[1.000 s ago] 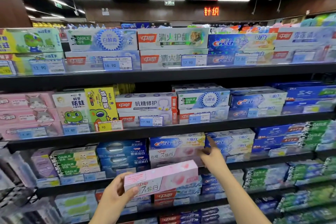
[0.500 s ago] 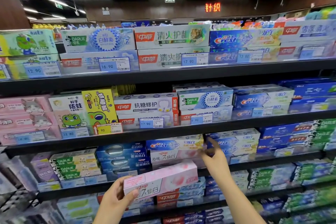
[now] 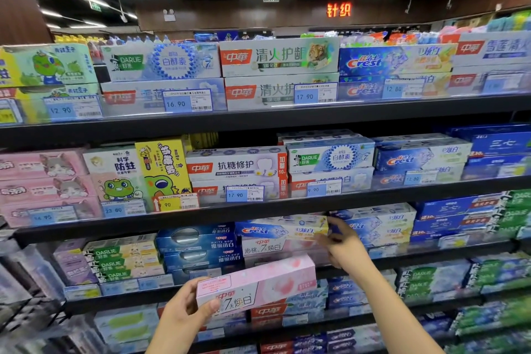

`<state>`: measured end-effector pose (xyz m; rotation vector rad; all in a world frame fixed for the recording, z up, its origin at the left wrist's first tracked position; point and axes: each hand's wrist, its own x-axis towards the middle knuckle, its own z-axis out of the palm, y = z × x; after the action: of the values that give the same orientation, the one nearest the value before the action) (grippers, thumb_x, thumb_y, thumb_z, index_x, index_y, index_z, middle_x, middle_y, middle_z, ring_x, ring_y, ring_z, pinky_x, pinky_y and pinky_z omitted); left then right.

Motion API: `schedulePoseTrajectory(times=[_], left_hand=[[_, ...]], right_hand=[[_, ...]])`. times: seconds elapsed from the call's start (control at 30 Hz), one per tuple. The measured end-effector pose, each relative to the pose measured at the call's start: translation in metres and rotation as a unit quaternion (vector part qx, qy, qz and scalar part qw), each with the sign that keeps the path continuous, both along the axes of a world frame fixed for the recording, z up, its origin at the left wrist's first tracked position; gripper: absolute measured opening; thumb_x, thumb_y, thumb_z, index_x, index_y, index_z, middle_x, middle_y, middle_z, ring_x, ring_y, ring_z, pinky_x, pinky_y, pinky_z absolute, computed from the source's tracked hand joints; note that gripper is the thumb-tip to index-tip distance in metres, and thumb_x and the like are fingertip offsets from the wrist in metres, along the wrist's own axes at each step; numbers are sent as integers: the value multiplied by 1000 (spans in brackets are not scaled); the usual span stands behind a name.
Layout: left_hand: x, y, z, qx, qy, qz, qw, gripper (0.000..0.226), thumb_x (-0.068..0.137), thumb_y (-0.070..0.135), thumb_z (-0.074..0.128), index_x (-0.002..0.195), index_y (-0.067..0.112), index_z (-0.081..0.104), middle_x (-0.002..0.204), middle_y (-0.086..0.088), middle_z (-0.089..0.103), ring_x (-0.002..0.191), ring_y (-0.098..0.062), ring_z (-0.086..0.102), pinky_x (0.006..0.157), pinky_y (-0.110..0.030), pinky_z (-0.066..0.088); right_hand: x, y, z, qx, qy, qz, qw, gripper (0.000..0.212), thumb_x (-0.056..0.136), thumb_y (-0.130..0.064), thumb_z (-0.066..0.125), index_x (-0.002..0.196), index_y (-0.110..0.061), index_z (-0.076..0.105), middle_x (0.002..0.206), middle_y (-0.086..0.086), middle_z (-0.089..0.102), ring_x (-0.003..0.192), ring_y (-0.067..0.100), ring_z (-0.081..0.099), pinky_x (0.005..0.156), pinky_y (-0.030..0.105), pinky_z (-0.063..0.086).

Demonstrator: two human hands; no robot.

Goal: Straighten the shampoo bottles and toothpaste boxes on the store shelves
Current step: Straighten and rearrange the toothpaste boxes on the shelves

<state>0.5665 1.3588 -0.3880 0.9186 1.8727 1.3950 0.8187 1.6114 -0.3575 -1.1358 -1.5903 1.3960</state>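
Head cam: your L hand (image 3: 184,307) grips the pink toothpaste box (image 3: 258,284) by its left end, w/ thumb on the front face and fingers curled behind. The box hangs in front of the racks, off any shelf, long side near level w/ its right end tipped up a bit. It's just below the lip of shelf 3 (image 3: 120,299), counting down. Your R hand (image 3: 346,247) reaches into shelf 3, fingers at the right end of a Crest box (image 3: 275,228) lying on top of a pink-white box (image 3: 267,247). Blur there — can't tell if the R hand pinches the Crest box or only touches it.
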Motion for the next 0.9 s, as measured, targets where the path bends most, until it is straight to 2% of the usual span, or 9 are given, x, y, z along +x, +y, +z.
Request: schedulePoseTrajectory(times=[0.1, 0.17, 0.23, 0.33, 0.43, 0.57, 0.7, 0.8, 0.9], left_hand=[[-1, 0, -1, -4, -1, -2, 1000, 48, 73, 23, 83, 116, 26, 61, 103, 7, 77, 102, -16, 71, 75, -32, 61], [1, 1, 0, -6, -4, 0, 1000, 51, 71, 26, 84, 116, 27, 61, 103, 5, 77, 102, -15, 70, 76, -33, 61], [2, 5, 3, -8, -4, 6, 1000, 48, 72, 24, 84, 114, 28, 60, 102, 4, 76, 102, -12, 68, 74, -28, 59], [3, 11, 8, -12, 0, -2, 1000, 45, 74, 21, 84, 112, 28, 61, 96, 6, 77, 98, -10, 69, 71, -24, 56], [5, 16, 14, -12, -6, -13, 1000, 45, 73, 21, 84, 111, 28, 61, 96, 2, 77, 98, -11, 68, 75, -27, 56], [8, 23, 14, -10, 5, -35, 999, 43, 76, 15, 84, 111, 24, 62, 94, 6, 76, 96, -9, 68, 76, -23, 52], [13, 29, 9, 11, 19, -48, 999, 36, 76, -2, 82, 104, 14, 68, 86, 16, 77, 93, -13, 71, 67, -7, 52], [18, 37, 9, 17, 19, -74, 997, 37, 75, -5, 81, 106, 11, 68, 86, 15, 77, 93, -16, 72, 66, -4, 50], [24, 43, 13, 11, 13, -102, 995, 39, 76, -8, 79, 106, 12, 66, 85, 20, 76, 80, 2, 71, 67, -3, 49]], right_hand=[[5, -5, -1, 68, -43, -8, 997, 38, 85, -22, 79, 115, -33, 60, 98, 3, 71, 68, 10, 63, 59, 25, 50], [7, -7, 1, 100, -49, 4, 994, 36, 83, -22, 81, 104, -41, 59, 102, -5, 70, 86, 13, 66, 70, 25, 52], [7, -9, 4, 133, -67, 13, 989, 36, 80, -24, 83, 103, -40, 61, 107, -10, 68, 95, 6, 65, 77, 20, 52], [13, -11, 5, 140, -86, -2, 986, 35, 79, -29, 84, 105, -39, 62, 112, -11, 65, 98, 3, 64, 85, 25, 54], [29, -17, 4, 136, -85, -17, 987, 31, 81, -29, 82, 105, -36, 64, 107, -12, 70, 91, -4, 65, 77, 13, 50], [59, -28, 2, 148, -104, -39, 983, 30, 84, -30, 80, 108, -35, 64, 108, -13, 68, 93, -10, 61, 74, 8, 46], [85, -41, 0, 143, -114, -55, 982, 27, 85, -24, 79, 102, -39, 64, 107, -16, 67, 94, -5, 62, 70, 12, 46], [105, -50, -3, 127, -106, -80, 983, 27, 85, -21, 79, 104, -35, 66, 108, -12, 68, 88, -6, 63, 68, 13, 47], [123, -58, -6, 123, -109, -97, 982, 27, 85, -22, 79, 103, -36, 65, 107, -13, 69, 89, -2, 64, 71, 15, 49]])
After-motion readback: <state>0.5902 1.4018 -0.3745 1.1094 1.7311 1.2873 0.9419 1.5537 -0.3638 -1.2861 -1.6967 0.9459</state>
